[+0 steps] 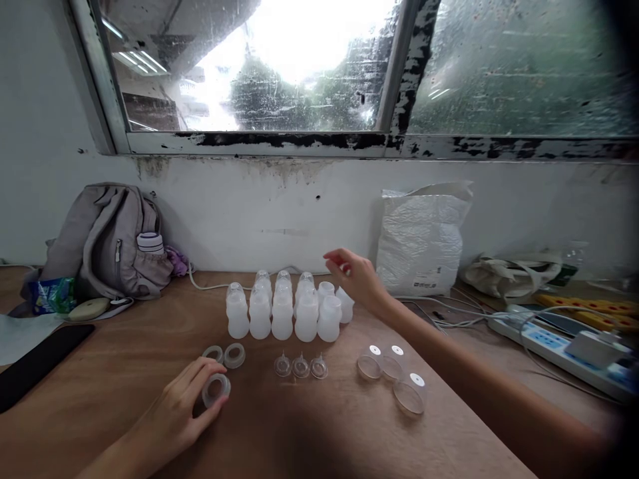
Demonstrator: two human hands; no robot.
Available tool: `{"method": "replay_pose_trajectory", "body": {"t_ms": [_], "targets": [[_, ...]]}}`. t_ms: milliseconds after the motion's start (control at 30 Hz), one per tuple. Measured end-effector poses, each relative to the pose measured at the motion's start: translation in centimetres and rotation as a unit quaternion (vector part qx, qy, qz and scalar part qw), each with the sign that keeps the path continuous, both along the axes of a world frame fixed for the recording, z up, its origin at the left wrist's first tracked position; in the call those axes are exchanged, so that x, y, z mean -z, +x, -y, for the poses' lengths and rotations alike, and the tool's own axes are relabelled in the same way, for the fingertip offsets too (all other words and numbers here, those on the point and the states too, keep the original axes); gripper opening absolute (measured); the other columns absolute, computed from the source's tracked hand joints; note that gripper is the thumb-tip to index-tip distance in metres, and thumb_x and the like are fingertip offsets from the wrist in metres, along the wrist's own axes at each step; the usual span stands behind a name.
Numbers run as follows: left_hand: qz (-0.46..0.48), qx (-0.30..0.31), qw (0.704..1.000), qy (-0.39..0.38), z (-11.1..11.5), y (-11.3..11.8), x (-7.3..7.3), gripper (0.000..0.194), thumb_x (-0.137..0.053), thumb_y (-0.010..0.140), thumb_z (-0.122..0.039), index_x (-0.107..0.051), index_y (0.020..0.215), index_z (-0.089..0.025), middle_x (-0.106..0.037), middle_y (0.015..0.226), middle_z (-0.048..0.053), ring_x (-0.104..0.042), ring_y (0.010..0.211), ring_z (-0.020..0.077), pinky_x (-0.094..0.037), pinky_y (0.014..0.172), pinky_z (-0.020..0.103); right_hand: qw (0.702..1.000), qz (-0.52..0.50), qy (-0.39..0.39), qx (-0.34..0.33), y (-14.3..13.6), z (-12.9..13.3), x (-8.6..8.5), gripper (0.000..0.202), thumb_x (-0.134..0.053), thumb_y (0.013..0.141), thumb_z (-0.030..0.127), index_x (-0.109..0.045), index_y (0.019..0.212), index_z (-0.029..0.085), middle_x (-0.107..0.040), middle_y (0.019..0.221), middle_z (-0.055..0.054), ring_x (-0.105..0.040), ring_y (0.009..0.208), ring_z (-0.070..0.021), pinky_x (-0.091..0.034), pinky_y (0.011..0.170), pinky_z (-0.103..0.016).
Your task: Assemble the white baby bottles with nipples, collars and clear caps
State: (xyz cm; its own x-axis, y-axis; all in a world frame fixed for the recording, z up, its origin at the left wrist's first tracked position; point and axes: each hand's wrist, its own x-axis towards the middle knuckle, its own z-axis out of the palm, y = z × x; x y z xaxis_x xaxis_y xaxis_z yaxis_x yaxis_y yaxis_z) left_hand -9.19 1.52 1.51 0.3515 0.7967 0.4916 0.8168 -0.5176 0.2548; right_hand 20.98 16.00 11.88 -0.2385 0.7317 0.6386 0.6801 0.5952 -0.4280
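Observation:
My left hand (187,402) is closed on a translucent bottle collar ring (216,390), held between thumb and fingers low over the table. Two more collar rings, one partly behind my fingers and one in full view (234,356), lie just beyond it. My right hand (352,273) hovers with curved fingers apart and nothing visible between them. Below it a tilted frosted bottle (345,305) leans beside an upright, uncapped bottle (329,319). Several capped baby bottles (282,316) stand in rows to the left. Three clear nipples (300,366) are lined up in front.
Three clear domed caps (410,396) lie on the right of the wooden table (319,432). A white packing bag (422,243) leans on the wall. A power strip (554,346) with cables is far right. A backpack (114,239) and a black phone-like slab (42,366) are left.

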Motion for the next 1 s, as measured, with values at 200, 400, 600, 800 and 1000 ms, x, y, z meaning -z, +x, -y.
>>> {"method": "replay_pose_trajectory", "body": {"t_ms": [200, 400, 600, 800, 1000], "targets": [[0.081, 0.104, 0.991, 0.003, 0.2, 4.9, -0.4, 0.025, -0.05, 0.078, -0.018, -0.047, 0.103, -0.02, -0.057, 0.099, 0.008, -0.057, 0.093, 0.0185, -0.049, 0.079, 0.028, 0.989, 0.121, -0.08, -0.025, 0.6, 7.5, 9.0, 0.014, -0.048, 0.081, 0.026, -0.054, 0.091, 0.019, -0.061, 0.08, -0.004, -0.056, 0.069, -0.0183, -0.043, 0.061, -0.029], [0.166, 0.165, 0.972, 0.0, -0.8, 9.5, -0.3, 0.027, -0.054, 0.074, -0.014, -0.045, 0.099, -0.019, -0.053, 0.101, 0.009, -0.054, 0.097, 0.0192, -0.047, 0.083, 0.031, 0.986, 0.106, -0.116, -0.056, 0.4, 8.6, 12.9, 0.009, -0.05, 0.08, 0.023, -0.052, 0.088, 0.019, -0.058, 0.091, -0.007, -0.052, 0.087, -0.0214, -0.04, 0.077, -0.036], [0.263, 0.192, 0.946, 0.004, -0.9, 11.0, 1.1, 0.026, -0.051, 0.073, -0.012, -0.046, 0.097, -0.019, -0.054, 0.1, 0.009, -0.055, 0.094, 0.0197, -0.048, 0.081, 0.033, 0.96, 0.13, -0.138, -0.206, 0.1, 10.9, 11.5, 0.021, -0.059, 0.073, 0.028, -0.053, 0.092, 0.02, -0.056, 0.098, -0.005, -0.048, 0.091, -0.0215, -0.037, 0.083, -0.037], [0.212, 0.216, 0.953, -0.011, -1.0, 11.3, 1.9, 0.027, -0.051, 0.074, -0.012, -0.053, 0.1, -0.019, -0.056, 0.102, 0.008, -0.054, 0.094, 0.0186, -0.047, 0.083, 0.03, 0.964, 0.022, -0.134, -0.229, 1.0, 10.9, 11.1, 0.021, -0.046, 0.079, 0.023, -0.049, 0.1, 0.018, -0.057, 0.094, -0.006, -0.05, 0.089, -0.0194, -0.037, 0.084, -0.035], [0.146, 0.228, 0.958, -0.097, -1.7, 11.3, 1.8, 0.035, -0.055, 0.076, -0.014, -0.049, 0.11, -0.02, -0.056, 0.107, 0.007, -0.052, 0.101, 0.0174, -0.043, 0.09, 0.028, 0.967, -0.049, -0.154, -0.195, 1.4, 10.8, 10.5, 0.013, -0.041, 0.084, 0.021, -0.052, 0.091, 0.019, -0.058, 0.085, -0.005, -0.054, 0.082, -0.0178, -0.041, 0.075, -0.03]]}}
